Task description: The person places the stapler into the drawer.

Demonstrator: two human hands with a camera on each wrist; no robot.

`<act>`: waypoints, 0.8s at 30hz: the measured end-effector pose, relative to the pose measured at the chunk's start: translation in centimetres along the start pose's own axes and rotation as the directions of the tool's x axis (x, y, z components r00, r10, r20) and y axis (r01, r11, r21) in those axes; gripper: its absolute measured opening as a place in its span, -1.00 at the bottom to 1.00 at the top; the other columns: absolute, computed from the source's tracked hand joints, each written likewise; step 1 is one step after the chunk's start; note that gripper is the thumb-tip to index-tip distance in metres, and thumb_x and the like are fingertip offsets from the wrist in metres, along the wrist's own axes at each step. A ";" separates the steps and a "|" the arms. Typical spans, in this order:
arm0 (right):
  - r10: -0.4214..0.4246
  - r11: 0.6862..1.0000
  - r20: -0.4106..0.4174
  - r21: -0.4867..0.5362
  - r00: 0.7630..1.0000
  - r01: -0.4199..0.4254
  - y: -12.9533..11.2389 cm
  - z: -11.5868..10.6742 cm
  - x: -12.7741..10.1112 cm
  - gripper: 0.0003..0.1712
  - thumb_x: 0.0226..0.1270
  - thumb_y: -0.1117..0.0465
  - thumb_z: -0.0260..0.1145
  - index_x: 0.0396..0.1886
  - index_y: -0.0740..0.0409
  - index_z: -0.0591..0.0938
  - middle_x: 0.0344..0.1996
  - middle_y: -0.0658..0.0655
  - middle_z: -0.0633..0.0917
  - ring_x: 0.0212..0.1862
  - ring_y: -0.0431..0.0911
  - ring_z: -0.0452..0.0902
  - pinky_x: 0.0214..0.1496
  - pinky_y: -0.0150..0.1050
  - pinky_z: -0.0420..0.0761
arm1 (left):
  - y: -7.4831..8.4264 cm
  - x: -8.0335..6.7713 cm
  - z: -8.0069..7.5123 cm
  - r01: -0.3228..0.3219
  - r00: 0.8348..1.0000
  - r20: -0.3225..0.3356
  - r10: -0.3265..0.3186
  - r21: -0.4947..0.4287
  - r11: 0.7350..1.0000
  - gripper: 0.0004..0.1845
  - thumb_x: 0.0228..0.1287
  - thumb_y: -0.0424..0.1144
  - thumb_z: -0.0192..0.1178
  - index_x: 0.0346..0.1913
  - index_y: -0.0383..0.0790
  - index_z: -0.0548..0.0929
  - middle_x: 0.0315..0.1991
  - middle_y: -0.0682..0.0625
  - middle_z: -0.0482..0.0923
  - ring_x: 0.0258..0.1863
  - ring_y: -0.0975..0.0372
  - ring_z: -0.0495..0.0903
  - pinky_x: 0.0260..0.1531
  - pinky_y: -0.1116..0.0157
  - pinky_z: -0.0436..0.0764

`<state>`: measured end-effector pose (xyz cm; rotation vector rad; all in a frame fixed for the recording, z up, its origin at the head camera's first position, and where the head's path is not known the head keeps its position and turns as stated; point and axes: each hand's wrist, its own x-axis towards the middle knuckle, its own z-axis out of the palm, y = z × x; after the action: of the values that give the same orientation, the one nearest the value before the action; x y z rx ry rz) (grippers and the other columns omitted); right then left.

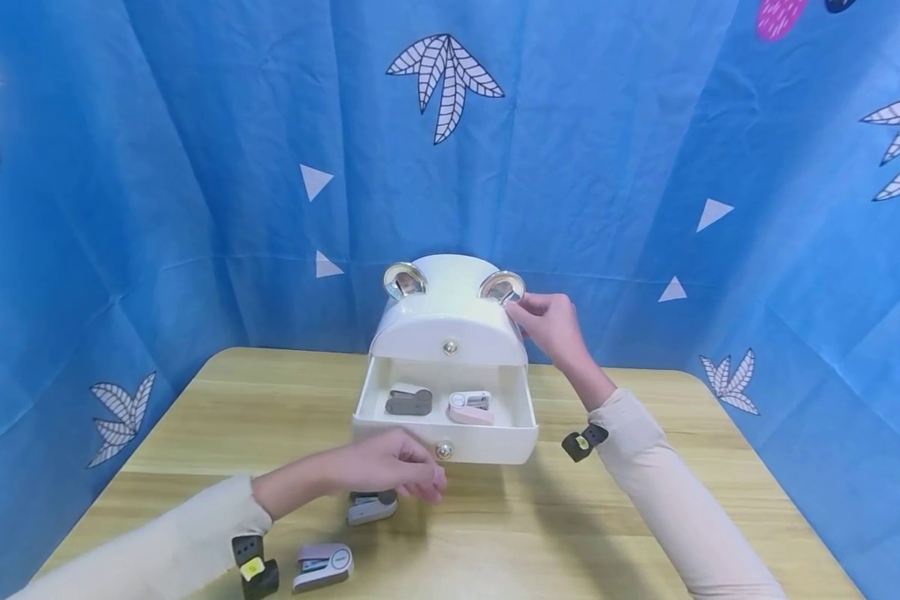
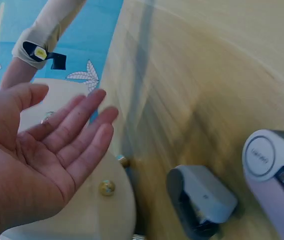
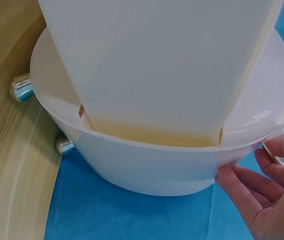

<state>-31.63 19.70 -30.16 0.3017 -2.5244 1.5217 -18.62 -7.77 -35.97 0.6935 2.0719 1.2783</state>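
A white drawer box (image 1: 450,287) with two shiny ears stands at the back of the table, its lower drawer (image 1: 495,443) pulled out. Inside that drawer lie a grey stapler (image 1: 409,400) and a pink-and-white stapler (image 1: 471,407). My right hand (image 3: 266,185) grips the box's ear on the right side, with some fingertips against the box wall. My left hand (image 1: 390,465) is in front of the drawer, and the left wrist view shows it holding nothing, fingers loosely extended. Below it on the table is a grey-and-white stapler (image 2: 211,192), partly covered in the head view.
Nearer the front left of the table, a lilac-and-white stapler (image 1: 323,567) lies beside the left wrist. The wooden table (image 1: 645,492) has rounded back corners. A blue patterned curtain (image 1: 592,167) hangs behind and along both sides.
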 end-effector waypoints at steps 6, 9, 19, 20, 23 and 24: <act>-0.006 1.000 -0.007 0.003 1.000 0.006 0.0 0.1 0.1 -0.72 0.43 0.11 0.32 -0.15 0.22 0.80 -0.17 0.26 0.81 -0.08 0.01 0.71 -0.08 0.00 0.78 | -1.5 0.6 1.0 0.031 0.994 -0.106 -0.041 -0.085 0.996 -0.62 0.50 -0.02 0.13 -0.02 -0.29 0.73 -0.11 -0.17 0.80 -0.05 0.04 0.77 -0.02 0.06 0.74; -0.009 1.000 -0.008 -0.004 1.000 0.009 0.1 0.1 0.2 -0.72 0.42 0.11 0.32 -0.15 0.22 0.80 -0.18 0.26 0.81 -0.08 0.01 0.71 -0.09 -0.01 0.78 | -2.0 0.9 1.7 0.016 0.987 -0.158 -0.039 -0.143 0.990 -0.59 0.51 0.02 0.13 0.02 -0.27 0.72 -0.08 -0.15 0.79 -0.02 0.04 0.77 -0.03 0.11 0.74; 0.030 0.999 0.007 0.027 1.000 -0.030 -0.2 0.0 0.3 -0.70 0.42 0.11 0.32 -0.08 0.25 0.79 -0.10 0.29 0.79 -0.04 -0.01 0.69 -0.04 0.01 0.77 | -2.2 1.3 2.7 -0.079 0.974 -0.225 0.026 -0.229 0.970 -0.57 0.58 -0.05 0.05 0.06 -0.39 0.69 -0.07 -0.24 0.77 -0.02 -0.01 0.76 0.05 -0.01 0.71; 0.034 0.999 0.011 0.033 0.999 -0.034 -0.2 0.0 0.4 -0.69 0.43 0.12 0.32 -0.07 0.26 0.78 -0.09 0.29 0.79 -0.04 -0.01 0.69 -0.05 -0.01 0.77 | -2.2 1.2 2.7 -0.079 0.974 -0.226 0.026 -0.226 0.971 -0.57 0.58 -0.05 0.05 0.05 -0.39 0.69 -0.08 -0.24 0.78 -0.03 0.00 0.77 0.05 -0.02 0.71; 0.054 0.998 0.031 0.039 0.998 -0.056 -0.3 -0.2 0.5 -0.66 0.44 0.12 0.32 -0.03 0.29 0.77 -0.06 0.30 0.78 -0.03 -0.02 0.69 -0.07 -0.07 0.78 | -2.1 1.2 2.7 -0.077 0.974 -0.227 0.025 -0.222 0.972 -0.57 0.58 -0.05 0.05 0.05 -0.39 0.69 -0.08 -0.23 0.78 -0.05 0.02 0.77 0.06 -0.02 0.70; 0.067 0.997 0.038 0.043 0.997 -0.069 -0.3 -0.2 0.5 -0.66 0.44 0.12 0.32 -0.02 0.31 0.76 -0.06 0.29 0.78 -0.02 -0.02 0.68 -0.06 -0.08 0.78 | -2.0 1.2 2.7 -0.076 0.974 -0.226 0.024 -0.223 0.972 -0.57 0.58 -0.05 0.05 0.05 -0.39 0.69 -0.09 -0.23 0.78 -0.05 0.03 0.77 0.07 -0.02 0.70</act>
<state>-32.05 19.70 -29.62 0.2549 -2.5566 1.6131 -17.72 -6.17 -39.02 0.5203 2.0423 1.6598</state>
